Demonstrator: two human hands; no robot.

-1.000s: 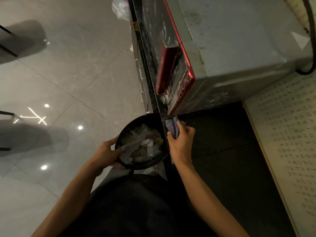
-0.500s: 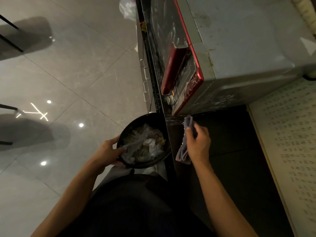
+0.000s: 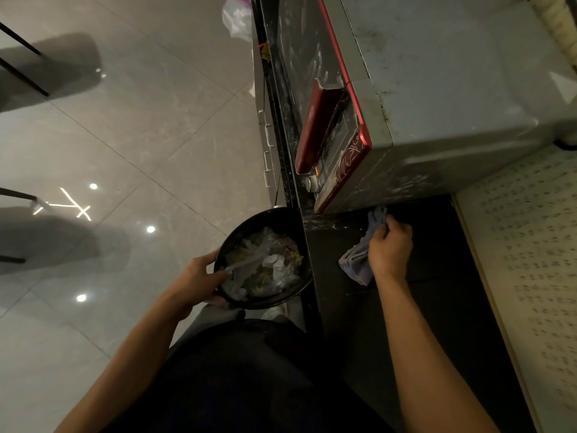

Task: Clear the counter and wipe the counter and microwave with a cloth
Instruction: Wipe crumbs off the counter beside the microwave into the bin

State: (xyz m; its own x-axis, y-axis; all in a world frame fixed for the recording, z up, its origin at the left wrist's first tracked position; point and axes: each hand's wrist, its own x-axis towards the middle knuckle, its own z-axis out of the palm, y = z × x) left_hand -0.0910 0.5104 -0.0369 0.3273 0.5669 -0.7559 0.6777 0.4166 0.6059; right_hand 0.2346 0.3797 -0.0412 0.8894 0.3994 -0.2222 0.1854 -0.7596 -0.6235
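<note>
A grey microwave (image 3: 437,89) with a red-trimmed door and red handle stands on the dark counter (image 3: 437,307). My right hand (image 3: 390,248) grips a bluish-grey cloth (image 3: 356,260) and holds it on the counter just in front of the microwave's near side. My left hand (image 3: 199,273) holds a black bowl (image 3: 290,292) by its rim, just off the counter's front edge. The bowl is filled with crumpled plastic wrappers and food scraps. White specks lie on the counter's edge below the microwave door.
A tiled wall (image 3: 524,276) with a fine pattern bounds the counter on the right. Glossy grey floor tiles (image 3: 125,151) spread out to the left. A white plastic bag (image 3: 237,17) lies on the floor at the top. Cabinet handles (image 3: 268,151) show below the counter edge.
My right hand has slid the cloth from the counter's front edge to the right along the microwave's base. The bowl stays held at the edge.
</note>
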